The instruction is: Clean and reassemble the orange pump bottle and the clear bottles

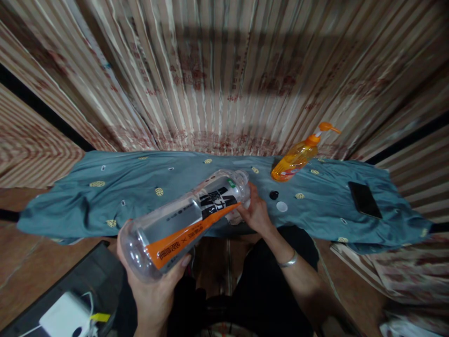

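Observation:
A large clear plastic bottle (182, 206) with an orange and black label lies tilted across both my hands, its neck up and to the right. My left hand (150, 285) is wrapped round the bottle's base. Up at the neck, my right hand (255, 208) grips the bottle from the side, with a silver bracelet on that wrist. Something pale shows beneath the bottle by my right fingers, too unclear to name. On the cloth just right of that hand are a small black cap (274, 194) and a white round disc (281, 206).
An orange pump bottle (294, 159) stands at the back right of the teal cloth (140, 173). A black phone (365, 200) lies farther right. Pale patterned curtains (217, 84) hang behind. At the lower left, a white device (66, 316) with a cable sits on a dark surface.

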Demonstrator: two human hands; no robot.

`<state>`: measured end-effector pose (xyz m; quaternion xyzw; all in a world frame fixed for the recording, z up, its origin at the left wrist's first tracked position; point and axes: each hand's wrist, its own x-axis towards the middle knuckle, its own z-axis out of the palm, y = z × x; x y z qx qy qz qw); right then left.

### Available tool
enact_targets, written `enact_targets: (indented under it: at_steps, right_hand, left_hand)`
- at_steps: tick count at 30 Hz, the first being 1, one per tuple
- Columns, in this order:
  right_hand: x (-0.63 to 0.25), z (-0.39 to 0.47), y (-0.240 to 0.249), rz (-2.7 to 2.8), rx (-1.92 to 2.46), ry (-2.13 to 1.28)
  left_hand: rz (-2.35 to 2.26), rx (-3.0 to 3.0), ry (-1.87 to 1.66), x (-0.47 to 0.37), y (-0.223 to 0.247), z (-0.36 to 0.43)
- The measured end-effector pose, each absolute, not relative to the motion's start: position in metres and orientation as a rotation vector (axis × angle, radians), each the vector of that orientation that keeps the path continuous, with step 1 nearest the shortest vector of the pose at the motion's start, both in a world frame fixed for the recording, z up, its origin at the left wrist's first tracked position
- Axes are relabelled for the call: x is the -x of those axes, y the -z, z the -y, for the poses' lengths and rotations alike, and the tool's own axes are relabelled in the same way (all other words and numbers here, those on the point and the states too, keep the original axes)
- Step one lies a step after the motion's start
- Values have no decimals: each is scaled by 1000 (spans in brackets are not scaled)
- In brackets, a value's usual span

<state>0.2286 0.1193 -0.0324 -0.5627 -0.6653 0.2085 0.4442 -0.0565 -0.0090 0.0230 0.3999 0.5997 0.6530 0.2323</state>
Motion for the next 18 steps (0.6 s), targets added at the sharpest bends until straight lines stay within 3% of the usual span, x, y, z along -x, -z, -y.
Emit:
enact_targets:
  at_steps: [11,18]
  right_hand:
    - [-229,-119,32,1664,1420,-494]
    - [-228,-118,30,1661,1447,-524]
  left_hand:
    - [-1623,-1058,-1864,39,-49,4]
    - [-1642,-1118,-1833,50,-40,4]
